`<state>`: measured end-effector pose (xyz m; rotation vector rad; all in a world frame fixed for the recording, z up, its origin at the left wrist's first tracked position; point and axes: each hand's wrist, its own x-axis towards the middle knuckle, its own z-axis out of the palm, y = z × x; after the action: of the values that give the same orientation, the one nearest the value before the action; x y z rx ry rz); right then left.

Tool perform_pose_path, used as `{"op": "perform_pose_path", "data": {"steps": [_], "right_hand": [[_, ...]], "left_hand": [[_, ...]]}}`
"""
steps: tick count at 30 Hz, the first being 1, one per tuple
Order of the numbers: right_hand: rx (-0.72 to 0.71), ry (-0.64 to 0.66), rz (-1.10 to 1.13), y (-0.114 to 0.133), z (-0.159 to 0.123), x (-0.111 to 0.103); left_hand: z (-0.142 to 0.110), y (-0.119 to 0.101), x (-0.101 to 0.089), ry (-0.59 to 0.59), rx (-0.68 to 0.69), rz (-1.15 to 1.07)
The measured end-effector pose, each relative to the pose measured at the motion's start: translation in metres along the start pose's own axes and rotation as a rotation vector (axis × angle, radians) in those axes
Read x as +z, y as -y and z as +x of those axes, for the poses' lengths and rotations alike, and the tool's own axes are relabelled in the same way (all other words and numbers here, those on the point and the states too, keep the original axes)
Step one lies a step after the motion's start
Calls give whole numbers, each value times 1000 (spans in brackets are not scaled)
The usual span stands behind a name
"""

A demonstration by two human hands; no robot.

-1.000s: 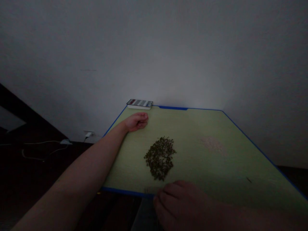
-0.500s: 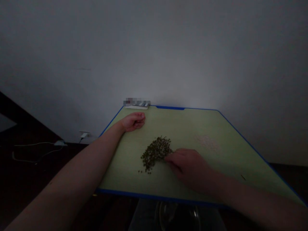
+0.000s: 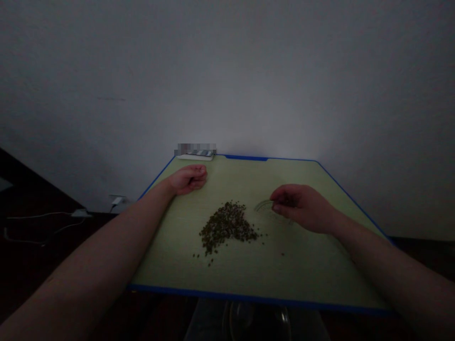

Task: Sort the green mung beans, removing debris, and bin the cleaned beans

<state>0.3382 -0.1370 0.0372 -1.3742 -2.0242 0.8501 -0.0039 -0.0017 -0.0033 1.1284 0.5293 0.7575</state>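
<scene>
A pile of small dark greenish-brown seeds or beans lies spread on the pale green tabletop, with a few strays round its edges. My left hand rests closed in a loose fist at the far left of the table; nothing shows in it. To the right of the pile, my right hand is raised, thumb and fingers curled together. Dark bits seem to show between its fingers, too dim to name. Thin curved streaks extend left from its fingertips. Faint pale grains lie partly hidden beneath this hand.
A flat white-edged item, partly pixelated, lies at the table's back left corner. Blue edging runs round the table, against a grey wall. A round glassy vessel shows below the front edge. White cables are at left.
My right hand has moved away from the pile, up and to the right. The pile's right side now spreads wider. My left hand stays in its fist; the view has shifted slightly.
</scene>
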Motion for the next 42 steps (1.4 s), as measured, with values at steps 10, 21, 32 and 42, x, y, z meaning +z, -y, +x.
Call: {"op": "perform_pose_path", "data": {"steps": [10, 21, 32, 42], "right_hand": [[44, 200, -331, -2, -9, 0], [-15, 178, -255, 1, -8, 5], [-42, 263, -306, 11, -13, 15], [11, 345, -442, 13, -19, -1]], "left_hand": [[-2, -3, 0, -4, -33, 5], [-1, -3, -1, 26, -27, 21], [0, -3, -1, 16, -35, 40], [-1, -4, 0, 23, -27, 47]]}}
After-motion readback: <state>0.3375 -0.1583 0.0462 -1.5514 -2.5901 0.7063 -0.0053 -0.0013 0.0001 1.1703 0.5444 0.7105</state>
